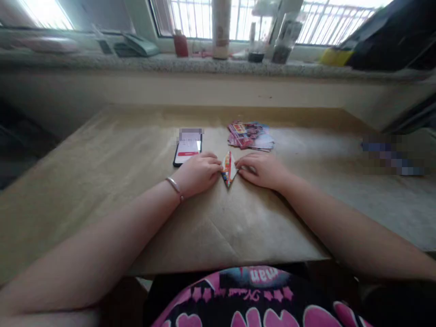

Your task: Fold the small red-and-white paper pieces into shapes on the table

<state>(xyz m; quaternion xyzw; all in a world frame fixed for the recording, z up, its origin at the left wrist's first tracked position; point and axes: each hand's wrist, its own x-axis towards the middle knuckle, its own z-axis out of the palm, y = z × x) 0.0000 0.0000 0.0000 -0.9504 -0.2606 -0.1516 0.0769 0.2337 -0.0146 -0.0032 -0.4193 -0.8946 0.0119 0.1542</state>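
Observation:
A small folded paper (pixel 229 170), diamond-shaped with colourful print on the left and white on the right, lies on the table between my hands. My left hand (pixel 202 172) has its fingertips closed on the paper's left corner, a bracelet at its wrist. From the other side, my right hand (pixel 260 169) pinches the right corner between thumb and fingers. Just behind my left hand lies a phone (pixel 189 145) with a lit screen, its lower right part covered by the hand. A pile of printed paper sheets (pixel 250 135) rests beyond my right hand.
The wooden table (pixel 136 136) meets a wall at its far edge. Above it, a stone windowsill (pixel 197 64) carries a red bottle (pixel 180 44), jars and a dark bag (pixel 391 41). A blurred flat item (pixel 391 156) lies at the right.

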